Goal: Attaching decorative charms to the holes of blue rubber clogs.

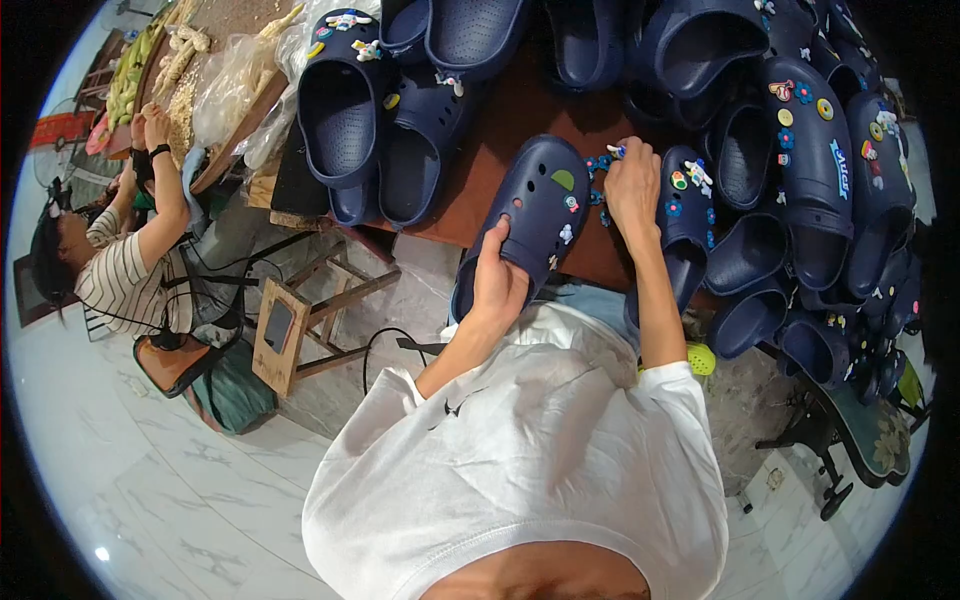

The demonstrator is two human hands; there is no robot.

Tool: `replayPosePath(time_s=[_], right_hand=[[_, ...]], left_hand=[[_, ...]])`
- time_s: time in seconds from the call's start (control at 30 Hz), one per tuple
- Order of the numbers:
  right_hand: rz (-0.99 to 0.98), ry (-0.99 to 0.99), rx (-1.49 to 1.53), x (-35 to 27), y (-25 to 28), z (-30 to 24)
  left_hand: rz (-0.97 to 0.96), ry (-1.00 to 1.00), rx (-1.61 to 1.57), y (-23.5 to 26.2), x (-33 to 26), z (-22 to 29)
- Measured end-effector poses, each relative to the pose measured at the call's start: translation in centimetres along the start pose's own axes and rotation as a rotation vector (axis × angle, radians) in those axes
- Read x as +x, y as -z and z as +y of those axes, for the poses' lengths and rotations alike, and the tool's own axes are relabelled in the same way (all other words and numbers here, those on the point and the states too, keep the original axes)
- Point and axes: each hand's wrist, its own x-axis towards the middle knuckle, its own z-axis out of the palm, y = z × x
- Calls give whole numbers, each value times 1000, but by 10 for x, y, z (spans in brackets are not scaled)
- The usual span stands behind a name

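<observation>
At the left edge of the frame, a co-worker in a striped shirt (140, 275) sits apart; right of that person stands a pale wooden stool (275, 372); at upper left of centre, navy moulded clogs with open heels (341, 125) lie on a red-brown tabletop (470, 185).

At centre, the left hand (500, 288) grips a navy rounded-toe clog with ventilation holes (532, 208), thumb over the upper, fingers largely hidden beneath; this clog is held at the table's near edge, toe toward the top, with several charms along its right side.

Just right of its toe lie small blue flower-shaped charms (592, 164); the right hand (634, 195) has its fingertips drawn together at a small white-and-blue charm (617, 152); whether it is pinched or merely touched cannot be told.

Farther right are a charm-decorated navy clog (683, 232) and a heap of navy clogs (800, 185).

Assessment: the held clog is probably light, springy and hardly fragile; the upper beside the holes offers sound purchase; the charms, likely slick and easily dropped, call for a rim pinch.
</observation>
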Motion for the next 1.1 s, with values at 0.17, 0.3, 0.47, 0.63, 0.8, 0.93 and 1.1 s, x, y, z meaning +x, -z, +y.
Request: replayPosePath(time_s=[0.17,0.3,0.47,0.63,0.8,0.93,1.1], right_hand=[[-49,-149,541,-18,41,-17],[-432,-163,1051,-38,69,-31],[-466,56,854,-43,90,-53],[-290,29,744,-46,95,-59],[-185,153,713,-48,90,-56],[-184,191,694,-49,90,-57],[-188,180,694,-51,91,-56]], left_hand=[[51,-63,73,-13,-8,-6],[-50,-76,171,-16,-15,-13],[-67,-184,319,-7,-14,-30],[-84,-261,461,-14,-16,-32],[-100,-377,636,-21,-16,-32],[-61,-380,630,-23,-14,-32],[-17,-356,640,-27,-12,-29]])
